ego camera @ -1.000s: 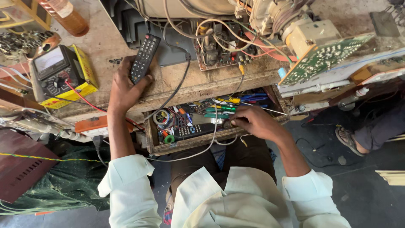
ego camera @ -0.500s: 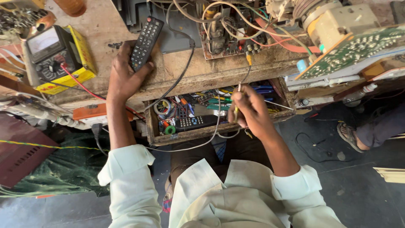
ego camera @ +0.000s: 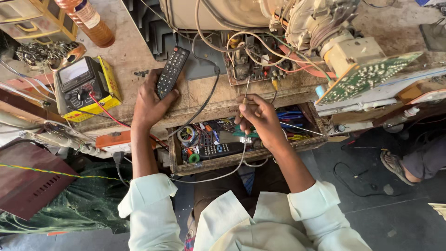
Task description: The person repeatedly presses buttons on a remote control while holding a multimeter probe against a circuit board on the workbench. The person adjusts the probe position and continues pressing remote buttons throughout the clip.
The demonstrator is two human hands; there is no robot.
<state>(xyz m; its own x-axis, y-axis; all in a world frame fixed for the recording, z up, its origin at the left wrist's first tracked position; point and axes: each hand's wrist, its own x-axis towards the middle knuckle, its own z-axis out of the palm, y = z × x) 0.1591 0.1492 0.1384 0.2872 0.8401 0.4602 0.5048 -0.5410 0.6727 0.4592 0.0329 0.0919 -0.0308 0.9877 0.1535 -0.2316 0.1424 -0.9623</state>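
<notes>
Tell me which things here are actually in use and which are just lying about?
In use:
- black remote, held by the left hand
- thin screwdriver, held by the right hand
- exposed circuit board it points at

Lying about:
- multimeter on its yellow box
- amber bottle
- second remote in the open drawer

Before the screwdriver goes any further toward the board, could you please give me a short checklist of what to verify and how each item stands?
1. Left hand has a grip on the black remote control: ok.
2. Right hand holds the thin screwdriver: ok.
3. Screwdriver tip in contact with the exposed circuitry: cannot tell.
4. Loose wires clear of the tip's path: not ok, they cross above it.
5. Power off: cannot tell.
6. Multimeter within reach on the bench: ok.
</notes>
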